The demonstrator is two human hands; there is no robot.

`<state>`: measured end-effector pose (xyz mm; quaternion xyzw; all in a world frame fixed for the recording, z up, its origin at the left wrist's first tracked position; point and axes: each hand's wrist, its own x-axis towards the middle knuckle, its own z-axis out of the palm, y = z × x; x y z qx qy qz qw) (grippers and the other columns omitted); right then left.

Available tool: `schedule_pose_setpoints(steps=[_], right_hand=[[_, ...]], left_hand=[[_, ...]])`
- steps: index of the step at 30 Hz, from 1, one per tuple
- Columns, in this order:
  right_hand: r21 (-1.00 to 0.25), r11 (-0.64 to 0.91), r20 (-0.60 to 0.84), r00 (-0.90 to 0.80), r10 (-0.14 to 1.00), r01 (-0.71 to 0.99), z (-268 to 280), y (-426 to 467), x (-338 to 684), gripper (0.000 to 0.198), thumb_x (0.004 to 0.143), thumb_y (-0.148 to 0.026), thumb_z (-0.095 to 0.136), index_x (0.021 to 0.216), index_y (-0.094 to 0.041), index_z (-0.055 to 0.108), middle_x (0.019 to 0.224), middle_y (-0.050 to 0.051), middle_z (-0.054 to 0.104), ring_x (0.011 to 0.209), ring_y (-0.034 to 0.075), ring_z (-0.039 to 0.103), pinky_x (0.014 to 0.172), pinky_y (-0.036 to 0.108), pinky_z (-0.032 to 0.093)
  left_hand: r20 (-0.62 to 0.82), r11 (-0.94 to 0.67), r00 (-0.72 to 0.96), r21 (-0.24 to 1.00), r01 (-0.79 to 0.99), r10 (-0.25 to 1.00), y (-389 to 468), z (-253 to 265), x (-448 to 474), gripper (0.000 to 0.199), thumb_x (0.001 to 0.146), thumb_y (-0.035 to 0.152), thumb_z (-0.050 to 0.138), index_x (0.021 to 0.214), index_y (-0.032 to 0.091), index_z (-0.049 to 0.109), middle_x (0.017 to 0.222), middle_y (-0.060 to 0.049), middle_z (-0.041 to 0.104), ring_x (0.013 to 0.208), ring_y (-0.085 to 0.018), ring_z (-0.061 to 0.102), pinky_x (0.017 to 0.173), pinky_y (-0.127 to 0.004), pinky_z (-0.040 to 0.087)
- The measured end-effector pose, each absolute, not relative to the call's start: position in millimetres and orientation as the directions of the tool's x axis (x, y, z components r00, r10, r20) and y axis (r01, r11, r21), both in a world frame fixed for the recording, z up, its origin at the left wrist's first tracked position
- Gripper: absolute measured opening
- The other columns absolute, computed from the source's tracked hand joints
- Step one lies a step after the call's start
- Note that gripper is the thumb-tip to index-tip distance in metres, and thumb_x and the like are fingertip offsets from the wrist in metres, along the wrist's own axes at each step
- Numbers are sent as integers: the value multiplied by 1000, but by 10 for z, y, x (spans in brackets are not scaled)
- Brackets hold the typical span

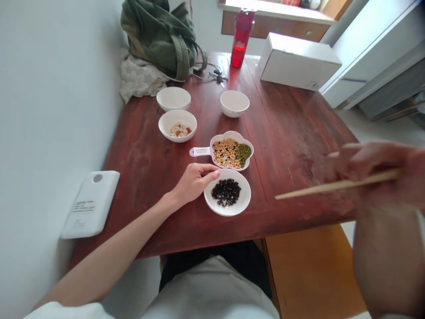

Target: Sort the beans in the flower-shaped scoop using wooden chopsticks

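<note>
In the head view, we are resting our left hand (pixel 194 180) at the upper left rim of a white bowl (pixel 245 199) in the lower middle of the frame; its fingers are curving partly closed, though we are not managing to tell whether they are gripping. Black beans (pixel 226 192) are lying inside the bowl. At the right edge, our blurred right hand (pixel 372 164) is closing around pale chopsticks (pixel 315 188), whose tips are pointing left over the tabletop (pixel 299 133), well apart from the bowl.

Just above the bowl, a flower-shaped dish (pixel 201 151) is holding beige beans (pixel 224 149) and green beans (pixel 243 153), its handle pointing left. Upper left of that, a second bowl (pixel 164 128) is holding pale and reddish pieces (pixel 179 131). A third bowl (pixel 173 98) is standing just above it, and a fourth bowl (pixel 234 103) is standing at upper centre. A green bag (pixel 159 37) is sitting at upper left, a red bottle (pixel 241 37) is standing at top centre, and a white box (pixel 299 62) is lying at upper right.
</note>
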<state>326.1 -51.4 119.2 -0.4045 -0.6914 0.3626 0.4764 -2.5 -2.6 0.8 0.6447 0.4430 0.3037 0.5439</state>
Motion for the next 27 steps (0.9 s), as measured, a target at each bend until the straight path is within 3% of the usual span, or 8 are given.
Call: schedule_pose_setpoints(steps=[2,4,6,10,14,16,22,27], right_hand=[[-870,487,481,-78,873,77,1065,-152,3054,54,92,-65,53,58,-26,68,50,2,51,43,14,49,39,33,33],[-864,476,457,-141,878,167,898,133,2888,52,96,-58,53,63,-23,72,61,5,63,49,12,53,44,31,38],[-868,466,423,-234,876,175,722,329,2785,53,98,-54,52,63,-20,73,62,5,64,49,12,55,45,29,40],[-896,420,390,-198,899,142,428,525,2727,56,98,-54,50,62,-19,74,59,5,65,48,12,57,46,27,42],[-907,391,363,-184,914,154,235,584,2772,56,98,-53,50,63,-19,76,62,6,69,51,13,59,47,27,44],[-909,376,344,-187,920,180,178,581,2811,55,98,-53,50,64,-20,77,65,7,71,53,14,61,47,27,45],[-872,418,358,-250,900,257,196,509,2882,51,102,-43,45,70,-22,80,73,6,74,62,15,65,53,29,48],[-839,436,320,-353,879,324,267,470,2875,33,96,-36,60,71,-21,77,73,5,71,60,13,62,52,29,44]], left_hand=[[-90,-20,428,969,246,899,-28,18,-28,37,89,43,65,105,14,82,97,-10,81,84,-24,73,70,-28,56],[-95,-23,428,965,262,899,-26,27,-32,36,90,43,65,103,15,82,95,-9,81,81,-24,73,70,-28,56],[-106,-13,425,963,268,899,-19,32,-41,35,89,43,65,102,16,83,93,-8,81,80,-23,73,67,-27,55],[-174,62,435,964,259,884,3,37,-68,37,90,42,66,107,15,82,93,-9,80,75,-22,72,62,-26,54],[-283,189,448,951,244,848,12,56,-87,38,90,42,66,113,16,81,67,-4,74,48,-13,57,44,-21,42],[-311,226,442,946,234,842,8,69,-87,37,90,42,67,113,16,81,63,-3,71,44,-11,53,41,-21,39],[-317,222,432,941,257,844,9,67,-85,38,91,44,67,113,16,81,82,-7,78,62,-18,67,51,-23,48],[-272,137,434,938,319,859,24,53,-89,38,93,42,65,113,14,80,90,-9,80,72,-20,71,61,-25,52]])
